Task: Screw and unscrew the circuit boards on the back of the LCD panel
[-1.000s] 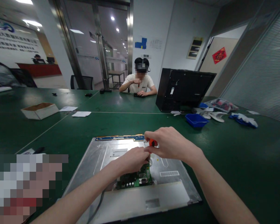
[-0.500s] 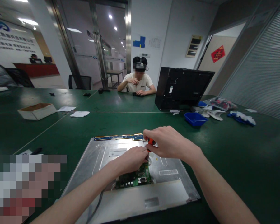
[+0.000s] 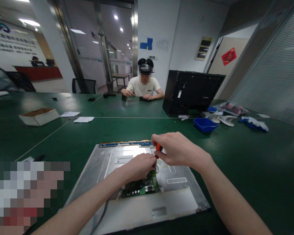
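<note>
My right hand is closed around the orange and black handle of a screwdriver, which stands roughly upright. Its shaft points down at a green circuit board. Right beside that shaft, the fingertips of my left hand are pressed together over the board's far edge; whatever they pinch is hidden. The board is on the silvery metal back of a flat display panel, which lies on the table in front of me. A narrow blue circuit strip runs along the panel's far edge.
Beyond the panel on the green table are a blue tray, a black monitor and gloves. A cardboard box and papers sit to the left. Across the table a person is seated.
My right hand and the screwdriver handle have shifted only slightly; my left hand stays put. The person opposite has lowered one hand to the table.
</note>
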Demonstrator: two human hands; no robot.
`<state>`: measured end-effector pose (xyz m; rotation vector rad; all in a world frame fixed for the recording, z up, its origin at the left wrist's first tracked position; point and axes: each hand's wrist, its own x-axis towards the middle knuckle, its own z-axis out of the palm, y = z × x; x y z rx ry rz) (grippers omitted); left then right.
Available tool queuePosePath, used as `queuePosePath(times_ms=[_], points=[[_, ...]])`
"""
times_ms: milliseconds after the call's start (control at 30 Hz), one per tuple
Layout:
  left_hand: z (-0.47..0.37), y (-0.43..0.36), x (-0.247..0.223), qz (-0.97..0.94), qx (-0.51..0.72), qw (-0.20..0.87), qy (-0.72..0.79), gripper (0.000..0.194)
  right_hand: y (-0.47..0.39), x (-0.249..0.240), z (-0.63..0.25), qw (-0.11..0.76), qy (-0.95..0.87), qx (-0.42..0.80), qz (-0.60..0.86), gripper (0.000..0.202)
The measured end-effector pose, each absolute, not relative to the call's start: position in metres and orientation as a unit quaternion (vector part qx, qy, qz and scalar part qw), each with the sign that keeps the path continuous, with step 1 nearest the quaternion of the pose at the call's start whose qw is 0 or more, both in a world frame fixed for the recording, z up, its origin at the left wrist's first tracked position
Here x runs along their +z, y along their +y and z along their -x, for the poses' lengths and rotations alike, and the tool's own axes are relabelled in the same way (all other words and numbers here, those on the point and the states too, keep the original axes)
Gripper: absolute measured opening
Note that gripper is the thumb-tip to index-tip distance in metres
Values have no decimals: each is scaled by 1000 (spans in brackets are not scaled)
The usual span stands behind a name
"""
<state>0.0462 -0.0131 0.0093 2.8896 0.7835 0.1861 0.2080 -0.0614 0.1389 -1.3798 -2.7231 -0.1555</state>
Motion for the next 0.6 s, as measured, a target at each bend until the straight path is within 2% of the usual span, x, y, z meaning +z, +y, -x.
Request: queuePosePath(times_ms=[300,400,600], points=[[-46,-14,10,-958,59,77,269,5,-58,136,-204,21,-873,-98,477,16],[-45,-13,11,-960,60,73,262,5,-59,138,-205,24,-875,-85,476,20],[-46,-14,12,-958,58,82,267,5,-60,138,-206,46,-888,-57,453,13]])
